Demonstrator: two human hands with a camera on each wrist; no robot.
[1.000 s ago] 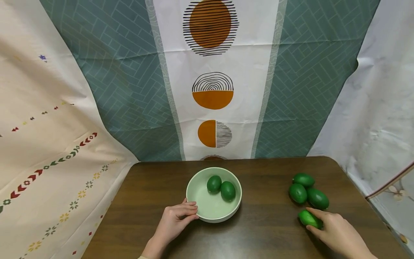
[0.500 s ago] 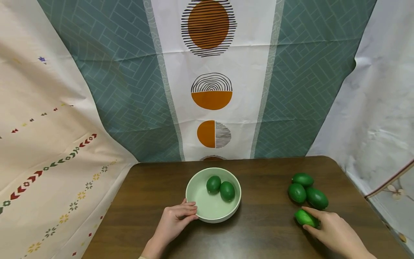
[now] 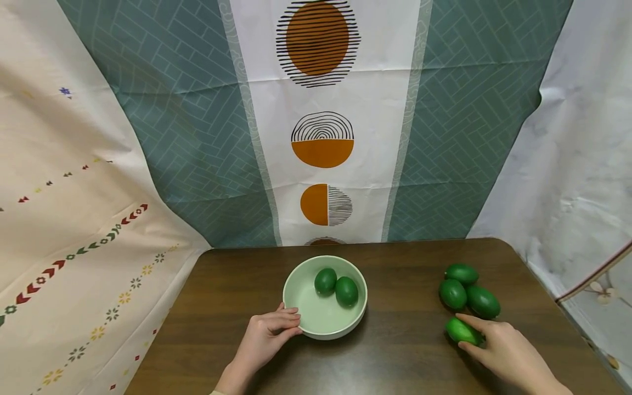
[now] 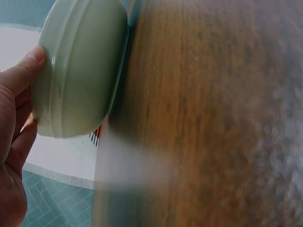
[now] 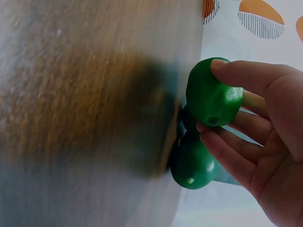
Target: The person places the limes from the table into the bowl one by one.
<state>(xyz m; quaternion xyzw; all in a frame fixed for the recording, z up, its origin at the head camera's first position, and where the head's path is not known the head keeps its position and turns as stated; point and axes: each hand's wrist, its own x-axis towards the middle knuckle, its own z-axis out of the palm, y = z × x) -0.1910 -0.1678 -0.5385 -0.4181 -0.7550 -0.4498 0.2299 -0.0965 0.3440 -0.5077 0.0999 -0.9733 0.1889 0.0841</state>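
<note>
A pale green bowl [image 3: 326,323] stands on the table with two dark green limes [image 3: 346,292] inside. At its left rim, my left hand [image 3: 266,334] holds the bowl; the left wrist view shows the thumb [image 4: 29,66] against the outer wall near the rim. Over on the right, my right hand [image 3: 503,345] grips a brighter green lime [image 5: 210,94] between thumb and fingers. This lime is just in front of three darker limes [image 3: 483,302] grouped together on the table. In the right wrist view, part of that group shows behind the held lime.
The brown wooden table [image 3: 395,351] ends at a patterned cloth [image 3: 340,131] hanging behind it. A cream cloth [image 3: 99,263] drapes down the left side, and a whitish cloth [image 3: 577,181] hangs at the right.
My right hand has shifted slightly left and away from me with the lime in its grip. The left hand and bowl stay in place.
</note>
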